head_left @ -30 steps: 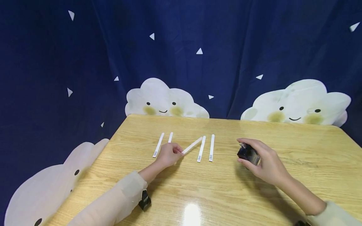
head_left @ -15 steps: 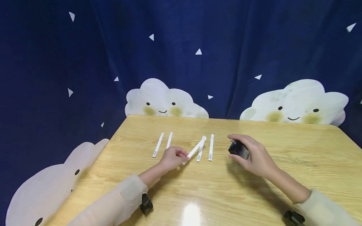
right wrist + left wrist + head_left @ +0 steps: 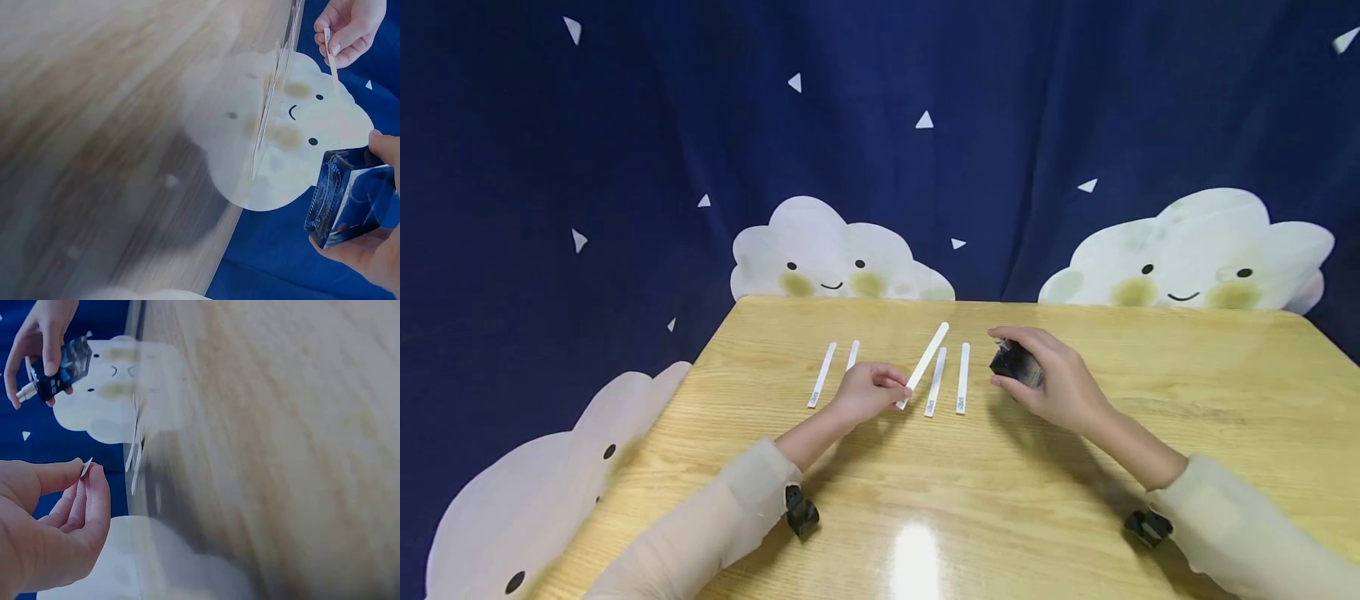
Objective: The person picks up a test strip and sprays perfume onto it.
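My left hand (image 3: 867, 393) pinches the lower end of a white paper scent strip (image 3: 928, 357) between thumb and fingers. The strip is raised off the table, slanting away up and to the right. To its right, my right hand (image 3: 1063, 390) grips a dark blue glass perfume bottle (image 3: 1017, 364) in the air, thumb on one side and fingers on the other. A silver spray nozzle (image 3: 26, 393) shows on the bottle in the left wrist view. Two strips lie left of the held one, the outer strip (image 3: 822, 375) fully visible and the inner strip (image 3: 852, 353) partly behind my left hand.
Two further strips, a nearer one (image 3: 936, 383) and a right-hand one (image 3: 962, 379), lie between the hands, with small print at their lower ends. The wooden table (image 3: 925, 475) reaches back to a dark blue curtain (image 3: 880, 150) with cloud prints.
The strip in my left hand has been lifted off the table and turned steeper as the hand moved right. My right hand has brought the perfume bottle left, closer to the strip.
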`<state>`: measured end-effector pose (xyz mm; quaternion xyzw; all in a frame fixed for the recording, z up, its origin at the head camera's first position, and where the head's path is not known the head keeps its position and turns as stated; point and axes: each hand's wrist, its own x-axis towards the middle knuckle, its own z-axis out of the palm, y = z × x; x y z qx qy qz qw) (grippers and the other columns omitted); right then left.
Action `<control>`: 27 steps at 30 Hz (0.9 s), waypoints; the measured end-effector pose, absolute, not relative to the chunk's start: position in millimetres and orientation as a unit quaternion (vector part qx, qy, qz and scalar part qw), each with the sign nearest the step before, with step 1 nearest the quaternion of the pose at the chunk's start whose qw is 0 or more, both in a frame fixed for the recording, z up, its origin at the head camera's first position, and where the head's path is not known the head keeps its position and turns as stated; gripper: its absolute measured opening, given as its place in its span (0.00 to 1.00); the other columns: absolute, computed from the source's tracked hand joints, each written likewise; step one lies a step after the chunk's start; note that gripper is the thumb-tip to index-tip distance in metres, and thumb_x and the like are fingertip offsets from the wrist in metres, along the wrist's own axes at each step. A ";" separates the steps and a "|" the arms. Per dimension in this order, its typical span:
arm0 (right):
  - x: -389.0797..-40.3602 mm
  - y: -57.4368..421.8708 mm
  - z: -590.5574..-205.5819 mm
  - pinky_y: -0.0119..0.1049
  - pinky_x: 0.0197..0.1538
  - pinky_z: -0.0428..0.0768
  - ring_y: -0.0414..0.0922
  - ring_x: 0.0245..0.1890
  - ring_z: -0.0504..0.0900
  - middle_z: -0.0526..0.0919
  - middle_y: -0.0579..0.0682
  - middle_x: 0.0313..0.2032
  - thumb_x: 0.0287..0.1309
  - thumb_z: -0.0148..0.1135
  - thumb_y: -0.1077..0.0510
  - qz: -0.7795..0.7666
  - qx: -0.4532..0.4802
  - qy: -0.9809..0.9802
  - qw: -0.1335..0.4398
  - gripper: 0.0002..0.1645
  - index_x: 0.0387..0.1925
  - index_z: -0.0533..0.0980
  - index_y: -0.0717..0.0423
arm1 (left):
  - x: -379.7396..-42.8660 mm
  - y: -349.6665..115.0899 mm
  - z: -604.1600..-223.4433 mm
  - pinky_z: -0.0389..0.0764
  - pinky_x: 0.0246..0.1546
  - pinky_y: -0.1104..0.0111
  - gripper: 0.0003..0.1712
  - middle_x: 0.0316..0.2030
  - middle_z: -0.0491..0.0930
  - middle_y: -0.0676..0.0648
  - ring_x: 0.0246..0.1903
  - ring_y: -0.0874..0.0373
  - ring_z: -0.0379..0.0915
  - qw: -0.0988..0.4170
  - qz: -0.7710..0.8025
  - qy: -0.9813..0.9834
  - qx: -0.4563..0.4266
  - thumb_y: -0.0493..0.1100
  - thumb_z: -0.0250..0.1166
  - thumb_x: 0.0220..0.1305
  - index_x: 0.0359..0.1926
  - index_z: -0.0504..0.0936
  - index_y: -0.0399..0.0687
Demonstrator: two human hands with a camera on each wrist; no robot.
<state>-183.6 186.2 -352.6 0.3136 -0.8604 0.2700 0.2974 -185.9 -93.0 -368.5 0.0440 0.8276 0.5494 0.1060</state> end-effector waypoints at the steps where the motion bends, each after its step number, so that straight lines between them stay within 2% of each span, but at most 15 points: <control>1: -184.8 184.7 -351.9 0.40 0.49 0.79 0.46 0.50 0.81 0.83 0.49 0.49 0.40 0.78 0.56 0.271 0.310 -0.860 0.300 0.38 0.57 0.75 0.50 | -187.0 -92.9 -366.8 0.87 0.37 0.63 0.06 0.29 0.85 0.44 0.30 0.48 0.83 0.105 0.549 0.828 0.042 0.35 0.67 0.58 0.38 0.84 0.38; 6: -185.6 180.5 -348.0 0.46 0.47 0.82 0.49 0.48 0.83 0.84 0.52 0.47 0.40 0.78 0.56 0.284 0.284 -0.860 0.317 0.34 0.54 0.77 0.51 | -189.2 -91.8 -361.3 0.87 0.38 0.62 0.06 0.28 0.85 0.44 0.33 0.43 0.83 0.098 0.554 0.826 0.044 0.35 0.67 0.58 0.37 0.84 0.37; 13: -182.2 182.5 -345.6 0.40 0.44 0.80 0.46 0.45 0.83 0.85 0.49 0.43 0.38 0.79 0.56 0.292 0.269 -0.854 0.335 0.33 0.51 0.78 0.51 | -189.1 -89.2 -358.2 0.87 0.39 0.60 0.06 0.28 0.85 0.44 0.35 0.40 0.83 0.099 0.553 0.826 0.057 0.35 0.67 0.58 0.37 0.83 0.37; 20: -179.3 184.4 -342.4 0.32 0.46 0.79 0.45 0.45 0.84 0.86 0.49 0.43 0.37 0.79 0.57 0.295 0.279 -0.849 0.338 0.32 0.50 0.79 0.52 | -186.2 -86.8 -350.9 0.87 0.40 0.59 0.07 0.29 0.85 0.43 0.34 0.42 0.83 0.095 0.551 0.827 0.054 0.34 0.67 0.58 0.38 0.83 0.36; 24: -174.9 184.7 -338.7 0.35 0.46 0.79 0.46 0.48 0.83 0.85 0.49 0.48 0.39 0.79 0.56 0.300 0.267 -0.858 0.320 0.35 0.54 0.77 0.49 | -184.9 -85.3 -346.4 0.87 0.40 0.58 0.06 0.30 0.85 0.42 0.34 0.42 0.84 0.092 0.551 0.827 0.055 0.34 0.67 0.58 0.38 0.84 0.37; 27: -171.7 184.0 -335.6 0.36 0.48 0.79 0.46 0.51 0.83 0.84 0.48 0.51 0.40 0.78 0.56 0.305 0.261 -0.862 0.309 0.37 0.56 0.76 0.47 | -185.6 -84.2 -344.4 0.87 0.40 0.58 0.06 0.28 0.85 0.42 0.29 0.48 0.84 0.086 0.554 0.826 0.056 0.34 0.67 0.58 0.37 0.84 0.36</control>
